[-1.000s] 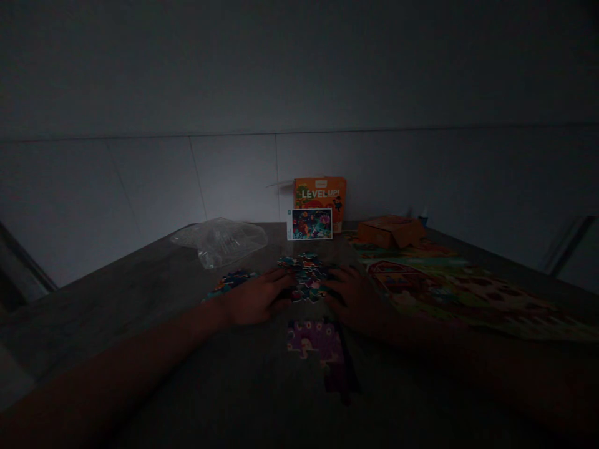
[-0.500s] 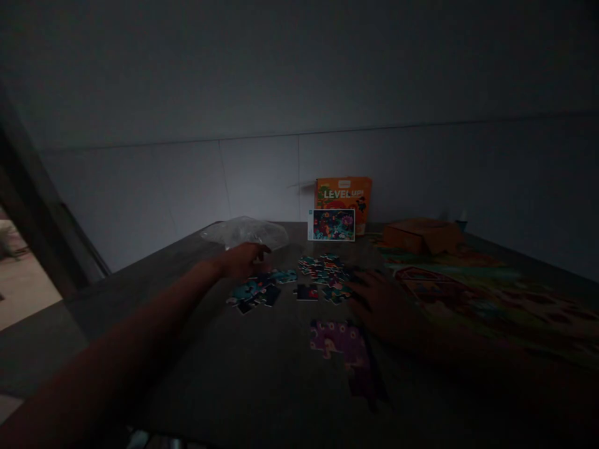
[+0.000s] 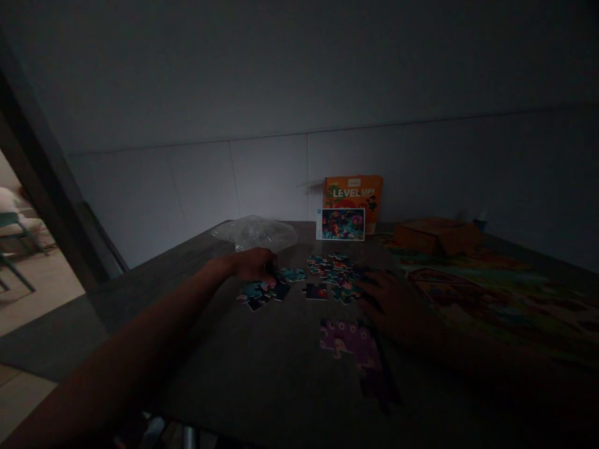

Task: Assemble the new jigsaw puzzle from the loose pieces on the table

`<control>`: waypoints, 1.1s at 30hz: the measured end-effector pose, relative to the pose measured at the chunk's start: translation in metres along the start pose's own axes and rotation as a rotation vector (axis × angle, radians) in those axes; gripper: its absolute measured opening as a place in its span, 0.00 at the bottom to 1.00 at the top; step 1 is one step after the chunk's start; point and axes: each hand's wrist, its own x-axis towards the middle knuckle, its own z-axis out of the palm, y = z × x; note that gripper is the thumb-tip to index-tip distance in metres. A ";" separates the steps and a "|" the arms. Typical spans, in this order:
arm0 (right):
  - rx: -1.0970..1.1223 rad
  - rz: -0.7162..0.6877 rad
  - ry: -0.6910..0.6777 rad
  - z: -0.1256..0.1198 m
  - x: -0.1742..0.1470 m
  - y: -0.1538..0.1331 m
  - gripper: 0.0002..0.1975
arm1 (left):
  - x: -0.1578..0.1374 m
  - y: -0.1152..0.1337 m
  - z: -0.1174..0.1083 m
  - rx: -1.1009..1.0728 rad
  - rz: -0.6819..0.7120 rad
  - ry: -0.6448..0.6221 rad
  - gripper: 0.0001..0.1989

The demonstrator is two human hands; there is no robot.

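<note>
My left hand [image 3: 255, 265] is curled, fingers pointing down onto a small cluster of puzzle pieces [image 3: 256, 302] on the left; the dark hides what lies between its fingertips. My right hand [image 3: 386, 299] lies with fingers spread, touching the right edge of a heap of loose puzzle pieces [image 3: 330, 267]. A single dark piece with a red spot [image 3: 316, 291] lies between the hands. Closer to me is a joined purple section [image 3: 353, 343], bent like a corner. Behind the heap stands a picture card [image 3: 343, 224] with a colourful underwater-looking scene.
An orange "LEVEL UP!" box [image 3: 353, 190] stands behind the card against the wall. A crumpled clear plastic bag [image 3: 255, 232] lies at the back left. On the right are an orange-brown box [image 3: 437, 236] and a large colourful printed sheet [image 3: 491, 293]. The grey table's [image 3: 187, 368] front edge shows below.
My left hand has come down and its fingers have curled onto the left pieces. My right hand stays by the heap. The whole view has shifted slightly, with things appearing further right.
</note>
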 end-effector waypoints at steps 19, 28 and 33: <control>0.045 0.009 0.006 0.002 -0.002 0.001 0.21 | 0.003 0.007 -0.003 -0.150 0.048 0.296 0.21; 0.099 -0.022 0.051 -0.001 -0.001 0.001 0.20 | 0.011 0.043 0.025 -0.305 0.097 0.452 0.16; 0.330 -0.161 0.119 -0.012 -0.003 -0.007 0.21 | 0.013 0.085 0.044 -0.423 0.205 0.436 0.06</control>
